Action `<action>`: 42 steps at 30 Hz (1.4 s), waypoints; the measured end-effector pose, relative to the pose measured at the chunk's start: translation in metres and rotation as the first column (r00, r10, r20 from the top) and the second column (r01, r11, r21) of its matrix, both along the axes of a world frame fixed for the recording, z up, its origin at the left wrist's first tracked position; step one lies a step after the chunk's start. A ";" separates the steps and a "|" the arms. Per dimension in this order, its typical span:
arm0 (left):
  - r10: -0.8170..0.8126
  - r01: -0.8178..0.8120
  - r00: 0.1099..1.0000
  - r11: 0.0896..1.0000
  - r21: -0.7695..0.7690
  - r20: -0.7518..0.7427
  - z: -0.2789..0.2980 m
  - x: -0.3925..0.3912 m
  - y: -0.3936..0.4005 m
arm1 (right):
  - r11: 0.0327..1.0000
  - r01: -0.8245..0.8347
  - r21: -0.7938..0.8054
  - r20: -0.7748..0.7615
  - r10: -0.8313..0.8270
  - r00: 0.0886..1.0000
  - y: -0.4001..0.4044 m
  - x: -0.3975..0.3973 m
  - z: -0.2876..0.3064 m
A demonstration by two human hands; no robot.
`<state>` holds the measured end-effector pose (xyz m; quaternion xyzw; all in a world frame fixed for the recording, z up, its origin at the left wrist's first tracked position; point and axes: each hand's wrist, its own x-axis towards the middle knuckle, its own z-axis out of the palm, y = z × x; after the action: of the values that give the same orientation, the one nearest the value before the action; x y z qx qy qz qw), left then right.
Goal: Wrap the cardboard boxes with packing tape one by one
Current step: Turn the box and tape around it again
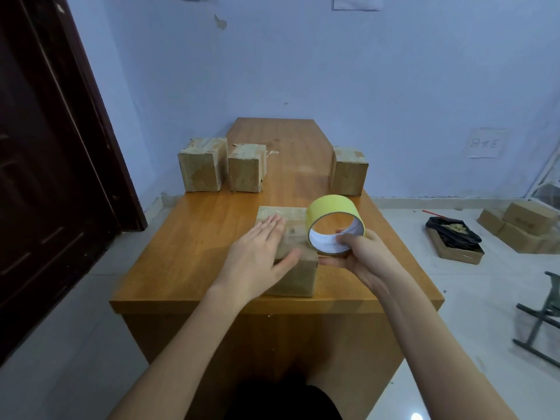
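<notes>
— Hands? 
— Left hand (260, 253) lies flat, fingers straight, on the near box (292, 269), hiding much of its top. Right hand (360, 256) grips the tape roll (335, 225) beside that box. 
— Tape's loose end? 
— Cannot tell; box sits near the desk (194, 237) front.

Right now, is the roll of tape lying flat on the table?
No: the right hand holds the yellow tape roll up at the near box, while the left hand lies flat on that box.
</notes>
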<state>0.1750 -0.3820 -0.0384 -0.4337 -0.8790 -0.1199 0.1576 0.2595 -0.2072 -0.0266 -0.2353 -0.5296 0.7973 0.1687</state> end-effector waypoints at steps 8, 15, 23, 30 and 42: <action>0.050 -0.057 0.983 0.998 -0.031 -0.178 0.003 0.002 -0.005 | 0.982 0.058 0.180 0.126 -0.081 0.989 -0.014 -0.005 -0.005; 0.060 -0.056 0.996 0.997 0.058 -0.069 -0.010 0.018 -0.002 | 0.972 0.080 0.220 0.055 -0.094 0.994 -0.021 -0.005 -0.012; 0.161 -0.156 0.980 0.986 0.053 -0.120 -0.004 0.032 0.003 | 0.994 0.001 0.105 0.024 -0.003 1.000 -0.010 -0.012 -0.003; 0.184 -0.176 0.980 0.980 0.094 -0.079 -0.011 0.025 -0.003 | 0.987 -0.047 0.153 0.070 0.037 0.997 -0.013 -0.022 0.002; 0.177 -0.171 0.984 0.978 0.121 -0.037 -0.012 0.025 0.000 | 0.990 0.037 -0.136 -0.054 -0.045 0.998 -0.011 -0.017 -0.033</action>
<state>0.2005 -0.3822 -0.0504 -0.3480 -0.9010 -0.1465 0.2136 0.2420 -0.2180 -0.0597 -0.2341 -0.4646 0.8339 0.1840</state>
